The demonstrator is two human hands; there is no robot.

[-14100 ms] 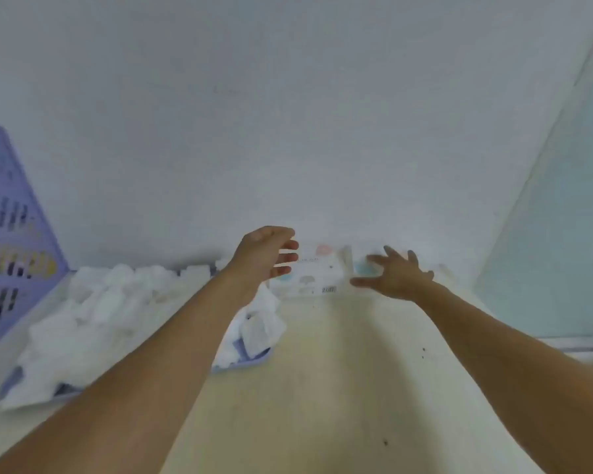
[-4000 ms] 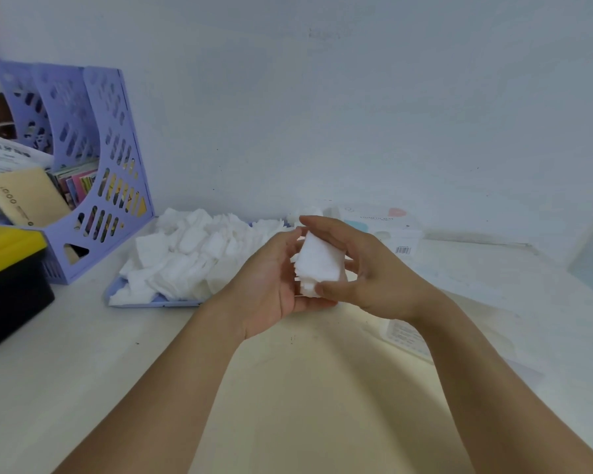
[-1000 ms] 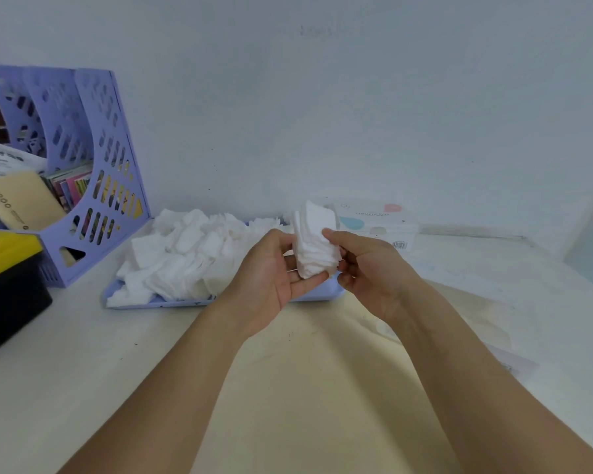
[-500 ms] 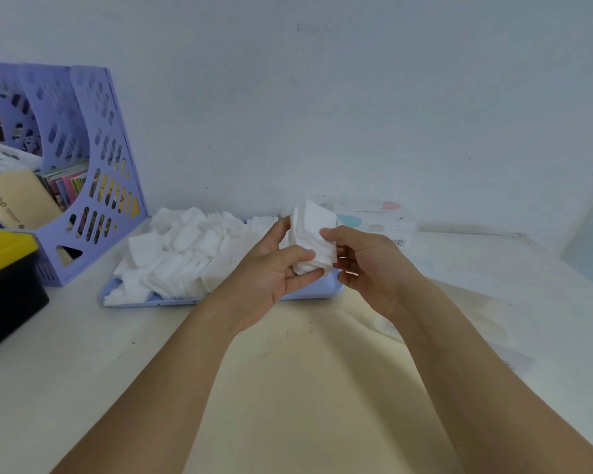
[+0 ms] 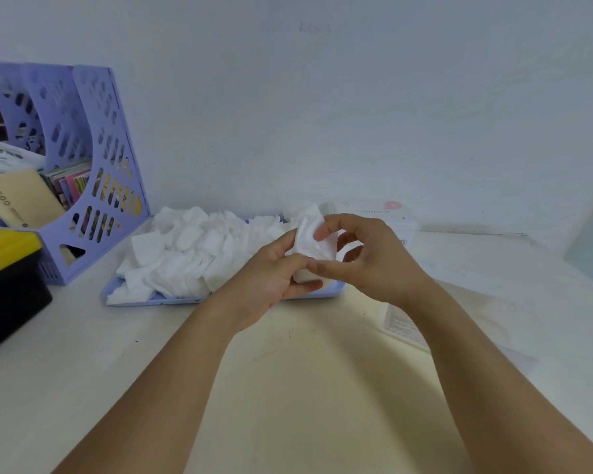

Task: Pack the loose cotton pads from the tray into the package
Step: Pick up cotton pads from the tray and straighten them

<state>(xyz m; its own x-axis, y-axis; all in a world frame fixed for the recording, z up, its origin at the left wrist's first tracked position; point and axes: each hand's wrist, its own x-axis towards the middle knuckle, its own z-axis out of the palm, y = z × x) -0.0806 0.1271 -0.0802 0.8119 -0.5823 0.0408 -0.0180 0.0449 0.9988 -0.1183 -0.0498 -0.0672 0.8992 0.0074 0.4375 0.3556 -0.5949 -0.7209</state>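
A pale table carries everything. Far left of the held stack stands a lilac file rack with papers and booklets in it, a yellow-lidded black box before it. Just left of and behind the hands, a lilac tray is heaped with loose cotton pads. Behind the right hand lies a white package. The left hand grips a small stack of pads from below; the right hand pinches its top between thumb and finger.
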